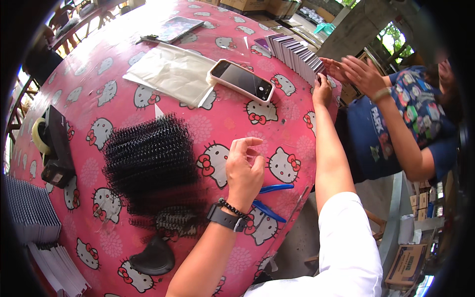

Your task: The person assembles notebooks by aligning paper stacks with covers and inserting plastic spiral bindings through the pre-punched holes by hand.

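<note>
My left hand [244, 171], with a dark watch and a bead bracelet at its wrist, is over the table with loosely curled fingers and nothing visible in them. Blue-handled pliers [275, 188] show beside its wrist; their head is hidden beneath. My right hand [322, 92] reaches far right, its fingers closed at the near end of a leaning row of booklets [294, 53]. A co-worker's hands [358, 74] are raised just beyond it. Left of my left hand lies a pile of black spiral binding coils [151, 158].
A phone [242, 80] rests against white plastic sheets [170, 72], near a clipboard [173, 29]. At left are a tape dispenser [57, 148] and stacked booklets [32, 210]. A black, rounded object [152, 257] lies near me. The pink table's edge [297, 210] runs along my right.
</note>
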### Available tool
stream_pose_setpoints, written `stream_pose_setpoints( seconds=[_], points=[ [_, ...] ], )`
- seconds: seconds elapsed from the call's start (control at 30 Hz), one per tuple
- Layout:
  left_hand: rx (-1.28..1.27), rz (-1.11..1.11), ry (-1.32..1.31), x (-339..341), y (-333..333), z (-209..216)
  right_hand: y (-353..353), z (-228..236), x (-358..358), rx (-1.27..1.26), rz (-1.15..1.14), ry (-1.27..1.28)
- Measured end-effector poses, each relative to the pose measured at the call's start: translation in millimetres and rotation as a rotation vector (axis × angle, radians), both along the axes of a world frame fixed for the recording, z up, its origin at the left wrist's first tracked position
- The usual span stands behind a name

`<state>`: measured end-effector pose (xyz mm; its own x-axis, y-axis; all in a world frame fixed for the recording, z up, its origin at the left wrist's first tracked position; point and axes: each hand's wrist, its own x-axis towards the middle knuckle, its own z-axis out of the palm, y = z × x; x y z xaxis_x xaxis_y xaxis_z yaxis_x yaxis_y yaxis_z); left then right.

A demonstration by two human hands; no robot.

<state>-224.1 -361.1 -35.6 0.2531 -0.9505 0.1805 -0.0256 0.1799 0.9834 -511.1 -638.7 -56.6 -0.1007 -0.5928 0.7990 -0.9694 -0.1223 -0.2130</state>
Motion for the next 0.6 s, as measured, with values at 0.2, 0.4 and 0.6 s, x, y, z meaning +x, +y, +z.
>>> stream_pose_setpoints(
  seconds=[0.2, 0.4, 0.6],
  points=[
    [-0.012, 0.004, -0.03, 1, -1, -2, 3, 0, 12, 0.084, -0.054, 0.045],
    [-0.018, 0.015, -0.015, 0, 0, -3, 12, -8, -2, -0.098, 0.003, -0.154],
    [-0.071, 0.035, -0.056, -5, 1, -9, 88, -19, 11, 0.166, 0.266, -0.804]
  ],
)
